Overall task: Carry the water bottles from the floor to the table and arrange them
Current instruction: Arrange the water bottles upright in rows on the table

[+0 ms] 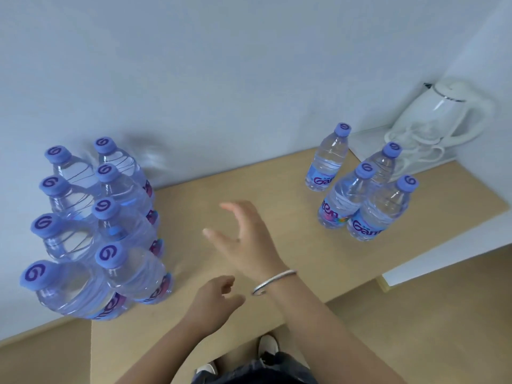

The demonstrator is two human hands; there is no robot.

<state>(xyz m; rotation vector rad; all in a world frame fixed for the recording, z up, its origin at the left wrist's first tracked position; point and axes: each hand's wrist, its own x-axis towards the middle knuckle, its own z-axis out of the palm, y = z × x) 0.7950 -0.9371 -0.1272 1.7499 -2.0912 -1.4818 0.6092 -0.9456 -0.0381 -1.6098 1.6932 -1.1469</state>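
Several clear water bottles with blue caps [105,231] stand in two rows at the left end of the wooden table [277,189], close to the wall. A second group of several bottles [360,195] stands toward the right. My right hand [243,236], with a silver bracelet on its wrist, hovers over the table's middle with fingers spread and holds nothing. My left hand [216,300] is lower, near the front edge, its fingers loosely curled and empty. Neither hand touches a bottle.
A white electric kettle [443,115] with its coiled cord sits on a white mat at the table's far right corner. The wall runs along the back and left. Below the front edge I see the floor and my shoes [267,345].
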